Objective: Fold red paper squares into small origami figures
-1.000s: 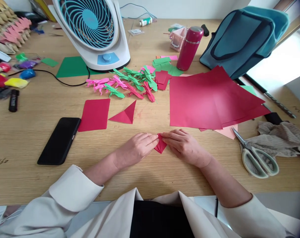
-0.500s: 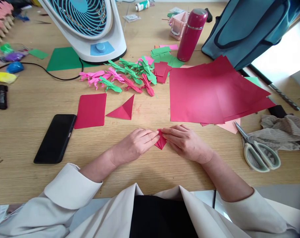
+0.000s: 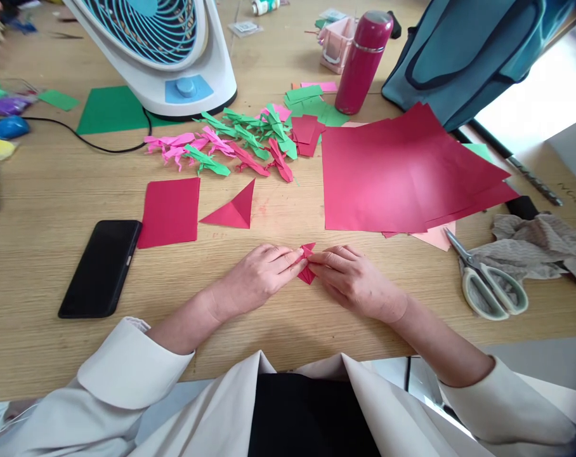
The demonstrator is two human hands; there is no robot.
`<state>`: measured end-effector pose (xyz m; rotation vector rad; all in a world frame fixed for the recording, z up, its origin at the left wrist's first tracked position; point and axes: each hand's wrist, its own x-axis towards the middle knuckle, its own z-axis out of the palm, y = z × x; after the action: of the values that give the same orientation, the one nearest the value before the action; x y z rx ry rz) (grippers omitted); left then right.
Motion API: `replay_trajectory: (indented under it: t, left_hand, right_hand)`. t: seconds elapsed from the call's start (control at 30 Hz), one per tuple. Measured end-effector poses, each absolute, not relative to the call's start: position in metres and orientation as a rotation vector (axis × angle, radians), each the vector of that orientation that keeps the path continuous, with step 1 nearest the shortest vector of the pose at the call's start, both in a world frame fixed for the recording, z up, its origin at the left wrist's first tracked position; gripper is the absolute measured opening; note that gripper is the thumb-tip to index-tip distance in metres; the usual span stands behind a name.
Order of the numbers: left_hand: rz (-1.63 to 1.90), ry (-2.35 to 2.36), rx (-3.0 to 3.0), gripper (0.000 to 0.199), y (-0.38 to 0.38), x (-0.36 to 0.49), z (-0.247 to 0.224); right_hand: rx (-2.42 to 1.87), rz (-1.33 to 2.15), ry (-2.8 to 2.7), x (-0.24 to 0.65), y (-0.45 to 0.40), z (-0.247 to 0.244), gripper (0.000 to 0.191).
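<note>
A small piece of red folded paper [image 3: 307, 274] lies on the table in front of me, its creases fanning toward a point on the near side. The fingertips of my left hand [image 3: 264, 273] press on its left edge. From the other side, my right hand [image 3: 354, 279] pinches it with fingers held together. My fingers hide parts of both its sides. Beyond it lie a red folded triangle [image 3: 235, 208] and a stack of red paper squares [image 3: 170, 212]. Several folded paper figures [image 3: 250, 136] in green, pink and red are heaped further back.
Large red sheets [image 3: 378, 178] lie at the right, with scissors [image 3: 483, 279] and a crumpled cloth [image 3: 530, 244] nearby. A black phone [image 3: 100, 270] rests at the left. Behind stand a fan [image 3: 188, 89], a red flask [image 3: 364, 63] and a blue bag [image 3: 459, 63].
A pointed flap now shows at the far end of the folded paper, above my fingertips. My right fingers have shifted slightly nearer to me. The whole view has moved a little.
</note>
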<state>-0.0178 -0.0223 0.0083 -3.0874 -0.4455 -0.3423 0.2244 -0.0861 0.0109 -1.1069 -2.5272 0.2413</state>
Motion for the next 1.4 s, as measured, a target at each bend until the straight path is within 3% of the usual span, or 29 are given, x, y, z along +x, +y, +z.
replay_trajectory:
  t: [0.6, 0.93, 1.4]
  left_hand:
    - [-0.281, -0.475, -3.124, 0.042, -0.0226, -0.0184, 0.0082]
    - [-0.716, -0.696, -3.128, 0.037, -0.0213, -0.0214, 0.0041]
    - [-0.346, -0.602, -3.082, 0.044, -0.0212, -0.0165, 0.0067]
  right_hand:
    - [-1.023, 0.246, -2.558, 0.2259, -0.0964, 0.0055, 0.033]
    - [-1.046, 0.314, -2.538, 0.2243, -0.0953, 0.0067, 0.026]
    - [-1.040, 0.299, -2.525, 0.2245, -0.0951, 0.0050, 0.025]
